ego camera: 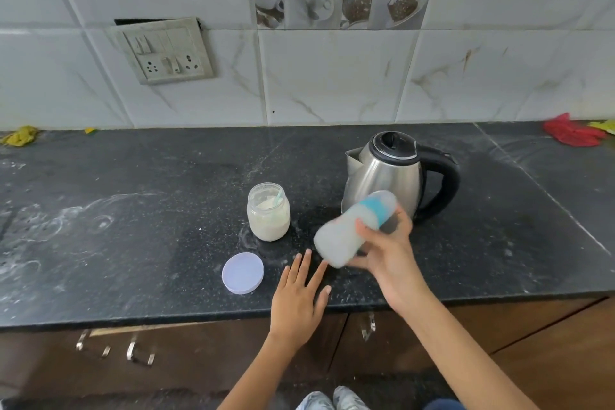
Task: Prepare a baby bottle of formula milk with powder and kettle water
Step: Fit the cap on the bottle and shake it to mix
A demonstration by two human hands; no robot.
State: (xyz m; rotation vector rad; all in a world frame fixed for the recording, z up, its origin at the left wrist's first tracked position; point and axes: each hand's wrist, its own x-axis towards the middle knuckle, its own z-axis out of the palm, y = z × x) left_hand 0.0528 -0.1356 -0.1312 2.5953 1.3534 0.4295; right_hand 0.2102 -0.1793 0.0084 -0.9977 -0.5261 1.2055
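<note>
My right hand (387, 251) grips a capped baby bottle (346, 233) filled with milky white liquid; it has a blue collar and is tilted with its base down-left, blurred by motion. It hangs above the counter in front of the steel kettle (386, 173), whose lid is closed. My left hand (298, 293) lies flat on the black counter (133, 226) with fingers spread, holding nothing. An open glass jar of white powder (268, 218) with a scoop inside stands left of the bottle. Its lilac lid (243, 273) lies on the counter beside my left hand.
White powder smears mark the counter's left side. A red cloth (570, 134) lies at the back right and a yellow one (20, 136) at the back left. A switch socket panel (164, 50) is on the tiled wall. Drawers with metal handles (139, 351) sit below the counter's edge.
</note>
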